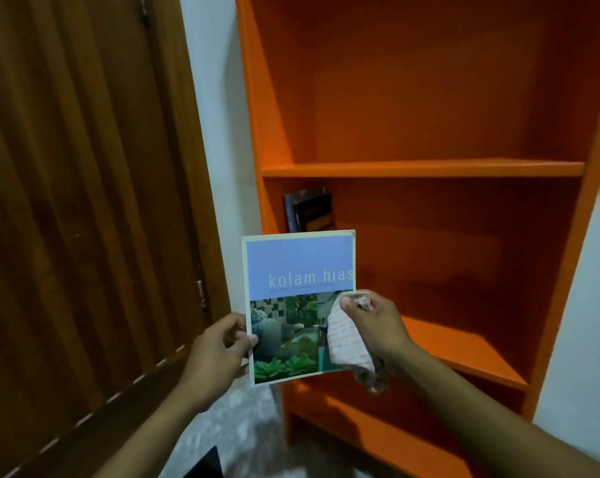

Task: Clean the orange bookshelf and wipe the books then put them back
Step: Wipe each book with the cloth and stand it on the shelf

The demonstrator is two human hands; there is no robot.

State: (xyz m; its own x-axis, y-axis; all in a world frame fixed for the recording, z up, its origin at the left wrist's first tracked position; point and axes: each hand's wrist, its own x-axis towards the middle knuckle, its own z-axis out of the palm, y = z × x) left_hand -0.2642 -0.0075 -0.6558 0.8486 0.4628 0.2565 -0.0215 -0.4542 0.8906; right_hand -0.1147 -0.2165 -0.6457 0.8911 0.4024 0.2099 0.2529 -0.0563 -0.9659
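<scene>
1. The book (300,305) you hold is a thin paperback. The upper half of its cover is pale blue with the words "kolam hias", the lower half carries garden photographs of stones, green plants and water, and a cream border runs round the edge.
2. The cloth (348,343) is white with faint pink stripes, bunched up and hanging down a little below your fist.
3. The bookshelf (429,167) is bright orange, standing upright against a white wall (219,132) beside a brown wooden door (84,201).
4. Count: one book in your hands, one cloth, three shelf boards in view, and a small cluster of dark books (310,208) standing at the left end of the middle compartment; how many there are cannot be told.
5. Your left hand (219,353) pinches the book at the lower left edge, thumb on the cover and fingers behind it.
6. Your right hand (374,326) is clenched round the cloth and presses it against the lower right part of the cover.
7. The book stands upright in the air in front of the bookshelf's left side, below the dark books, with the cover facing you and touching no shelf board.
</scene>
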